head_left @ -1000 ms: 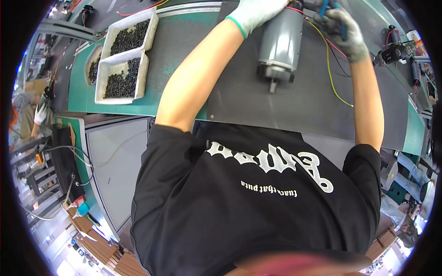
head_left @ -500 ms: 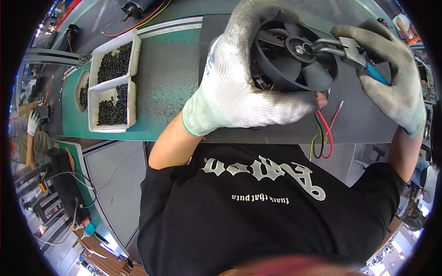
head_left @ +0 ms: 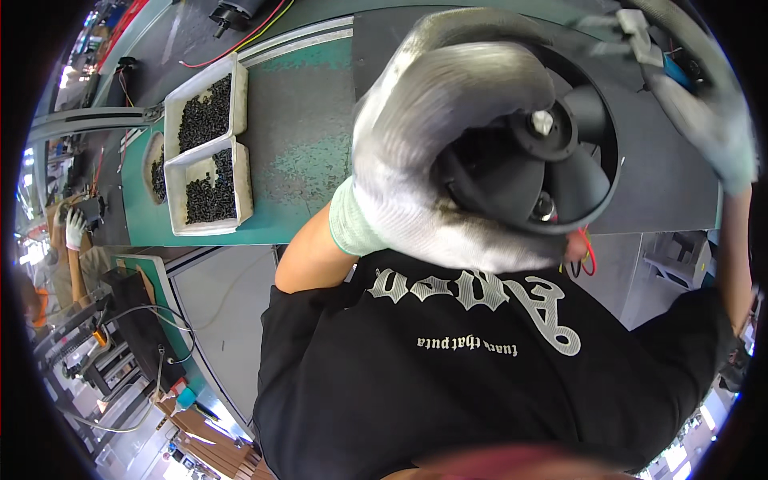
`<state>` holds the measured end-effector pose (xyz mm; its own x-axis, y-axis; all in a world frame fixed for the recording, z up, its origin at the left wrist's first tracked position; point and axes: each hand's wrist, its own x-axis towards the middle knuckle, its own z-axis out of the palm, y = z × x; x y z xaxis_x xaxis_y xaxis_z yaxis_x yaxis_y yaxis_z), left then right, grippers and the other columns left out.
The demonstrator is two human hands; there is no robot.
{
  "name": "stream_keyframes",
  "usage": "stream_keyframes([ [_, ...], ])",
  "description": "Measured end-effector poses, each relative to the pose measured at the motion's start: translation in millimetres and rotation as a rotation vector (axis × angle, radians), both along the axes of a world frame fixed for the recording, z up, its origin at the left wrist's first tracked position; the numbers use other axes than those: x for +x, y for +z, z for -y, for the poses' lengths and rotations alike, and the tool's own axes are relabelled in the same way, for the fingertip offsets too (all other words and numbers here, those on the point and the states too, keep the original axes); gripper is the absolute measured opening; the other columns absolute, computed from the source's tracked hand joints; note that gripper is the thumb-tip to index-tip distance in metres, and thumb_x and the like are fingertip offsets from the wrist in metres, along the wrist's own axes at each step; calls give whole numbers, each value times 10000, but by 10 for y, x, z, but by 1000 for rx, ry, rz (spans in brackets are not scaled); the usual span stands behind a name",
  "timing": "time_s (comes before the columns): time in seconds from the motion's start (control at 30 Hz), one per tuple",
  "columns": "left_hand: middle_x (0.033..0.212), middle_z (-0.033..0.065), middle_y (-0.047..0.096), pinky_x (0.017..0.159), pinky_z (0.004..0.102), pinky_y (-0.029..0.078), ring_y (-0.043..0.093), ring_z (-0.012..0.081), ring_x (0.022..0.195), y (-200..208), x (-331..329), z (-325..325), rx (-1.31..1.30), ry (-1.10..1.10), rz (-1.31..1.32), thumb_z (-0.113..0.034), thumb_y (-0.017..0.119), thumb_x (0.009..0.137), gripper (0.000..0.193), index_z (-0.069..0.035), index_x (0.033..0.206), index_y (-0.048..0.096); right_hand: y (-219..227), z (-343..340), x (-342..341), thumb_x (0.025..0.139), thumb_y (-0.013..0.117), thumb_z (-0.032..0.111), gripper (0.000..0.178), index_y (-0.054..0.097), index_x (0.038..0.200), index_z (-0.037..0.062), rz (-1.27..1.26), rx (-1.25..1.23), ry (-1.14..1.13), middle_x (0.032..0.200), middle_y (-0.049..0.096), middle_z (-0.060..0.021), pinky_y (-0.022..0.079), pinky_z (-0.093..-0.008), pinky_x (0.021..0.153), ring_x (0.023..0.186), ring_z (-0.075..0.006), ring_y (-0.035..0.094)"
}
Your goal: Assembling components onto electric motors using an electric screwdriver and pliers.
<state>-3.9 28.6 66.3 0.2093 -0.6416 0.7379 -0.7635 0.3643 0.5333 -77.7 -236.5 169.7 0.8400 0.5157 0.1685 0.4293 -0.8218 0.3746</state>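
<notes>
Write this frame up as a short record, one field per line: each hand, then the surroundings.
Left hand: gloved, gripping black fan
Right hand: gloved, blurred, holding blue-handled tool apart from the fan
Left side: two white bins holding small black parts
Upper left: dark motor, partly cut off
Far left: co-worker's gloved hand

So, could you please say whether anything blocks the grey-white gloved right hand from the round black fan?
Nothing visible stands between the right hand, holding a blue-handled tool, and the fan; the grey-white gloved left hand covers mainly its left part.
</notes>
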Motion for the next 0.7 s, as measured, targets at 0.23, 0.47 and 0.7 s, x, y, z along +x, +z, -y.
stream_keyframes([
  [0.23,1075,234,584,764,431,557,642,372,898,-61,231,-20,-156,-155,93,-413,953,496,1042,63,1236,395,-1815,1192,-250,862,674,264,436,599,1244,67,244,457,-584,1198,588,-210,434,-390,991,1142,-348,565],
  [0.47,1096,189,584,833,406,508,611,331,982,-224,36,221,-410,63,-366,-343,910,519,902,64,1221,516,-1717,-355,-507,690,777,392,856,436,1388,31,-559,1228,-267,1333,516,-204,370,-421,1058,1229,-345,500],
  [0.7,1374,321,369,1050,488,353,416,485,1234,-497,-147,131,134,497,-245,-319,675,850,778,69,1405,291,-1963,-895,-379,733,801,303,509,576,1085,12,-523,2011,-430,977,641,-73,505,-326,796,874,-167,621],
])
